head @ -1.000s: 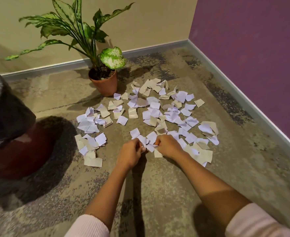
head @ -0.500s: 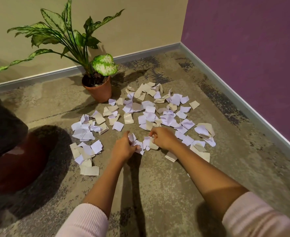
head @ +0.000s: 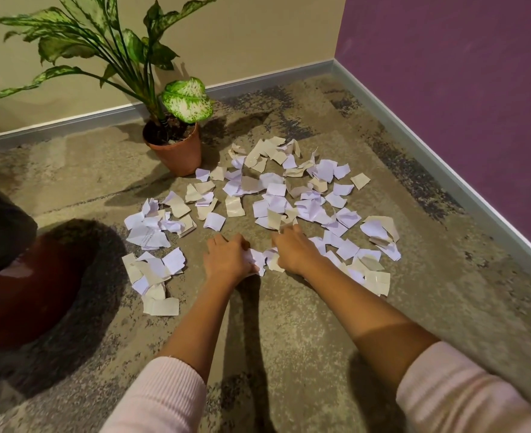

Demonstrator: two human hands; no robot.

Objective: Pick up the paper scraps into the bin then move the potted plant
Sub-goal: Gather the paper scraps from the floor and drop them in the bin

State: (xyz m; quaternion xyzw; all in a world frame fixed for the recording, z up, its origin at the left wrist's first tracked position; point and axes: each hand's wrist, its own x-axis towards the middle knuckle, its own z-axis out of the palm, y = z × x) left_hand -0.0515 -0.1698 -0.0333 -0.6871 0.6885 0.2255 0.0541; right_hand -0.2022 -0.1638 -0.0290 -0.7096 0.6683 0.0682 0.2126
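Observation:
Several white and beige paper scraps [head: 276,195] lie scattered over the carpet in front of me. My left hand [head: 226,259] grips a small bunch of scraps [head: 258,260] at the near edge of the pile. Just to its right, my right hand [head: 295,250] has curled fingers round more scraps, its fingertips among the pieces. A potted plant [head: 173,148] in a terracotta pot stands behind the pile by the beige wall. The bin [head: 11,276], dark red with a black liner, sits at the far left, partly cut off.
The beige wall with a grey skirting board [head: 258,79] runs along the back. A purple wall [head: 445,89] closes the right side. The plant's long leaves [head: 54,35] spread out to the left above the floor. Patterned carpet [head: 289,339] lies between my arms.
Both hands have slid forward into the pile, raking scraps together and gathering them. The view has shifted, so the bin sits further left.

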